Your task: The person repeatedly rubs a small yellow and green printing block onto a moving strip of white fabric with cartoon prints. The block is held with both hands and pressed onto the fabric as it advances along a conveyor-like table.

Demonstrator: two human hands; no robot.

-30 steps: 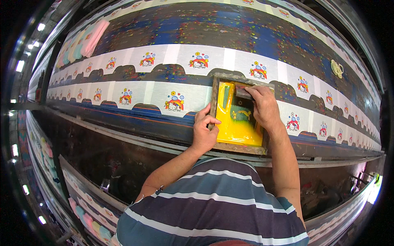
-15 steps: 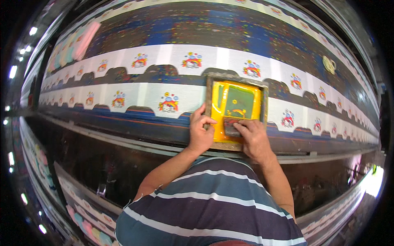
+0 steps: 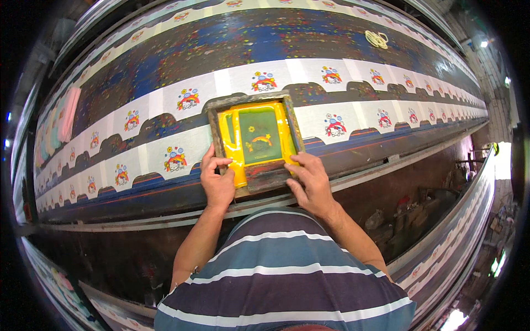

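A wooden-framed printing screen [image 3: 217,131] with yellow ink around a green mesh window [image 3: 257,135] sits over the near row of printed white pieces. My left hand [image 3: 219,182] grips the lower left side of its frame, thumb bent inward over the edge. At the lower right corner my right hand [image 3: 312,179] is closed around the frame, fingertips over the inner edge. A dark reddish squeegee block [image 3: 269,175] rests inside the near end of the screen, beside the right fingertips. Rainbow-and-cartoon prints [image 3: 175,160] show on the pieces either side.
The long table [image 3: 182,47] is dark blue and paint-speckled. A second row of printed white pieces [image 3: 204,91] lies beyond the screen. Coiled cream cord [image 3: 377,38] is at the far right, folded pastel cloths [image 3: 67,116] at the left. A rail [image 3: 138,223] runs along the near edge.
My right hand has let go of the squeegee and taken the screen's right side. The squeegee stays at the near end. The view has turned, and the screen appears farther left and tilted.
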